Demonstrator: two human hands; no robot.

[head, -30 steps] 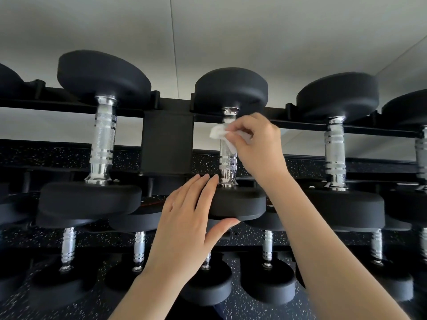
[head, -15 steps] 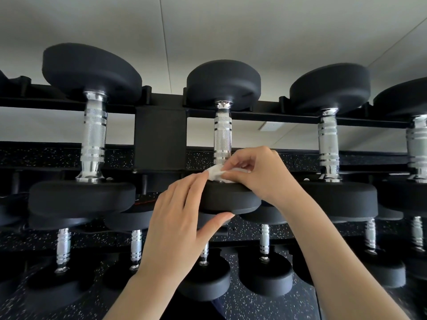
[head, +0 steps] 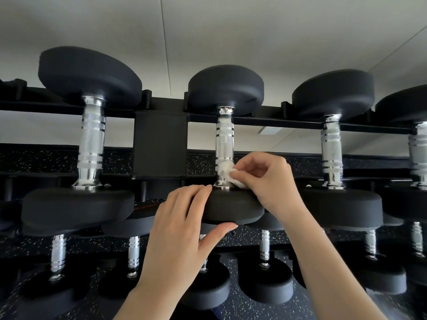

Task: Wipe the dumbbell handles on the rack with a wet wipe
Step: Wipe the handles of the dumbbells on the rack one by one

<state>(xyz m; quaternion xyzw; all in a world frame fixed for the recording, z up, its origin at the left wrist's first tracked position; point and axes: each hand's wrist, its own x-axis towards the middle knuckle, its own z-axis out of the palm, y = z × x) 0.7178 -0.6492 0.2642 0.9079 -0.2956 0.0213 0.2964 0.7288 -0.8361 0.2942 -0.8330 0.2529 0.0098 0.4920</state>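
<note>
Head view: our right hand [head: 270, 181] pinches the wipe [head: 227, 173] against the foot of the middle dumbbell's handle [head: 224, 144], having slid down from its top; our left hand [head: 178, 227] clasps the near weight [head: 231, 209], thumb beneath; this handle looks nearly done.

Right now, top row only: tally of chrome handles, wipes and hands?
Chrome handles, top row: 4
Wet wipe: 1
Hands: 2, left hand gripping the dumbbell head, right hand pinching the wipe
Total: 7

dumbbells [head: 225, 144] side by side on rack [head: 159, 144], more dumbbells below
</note>
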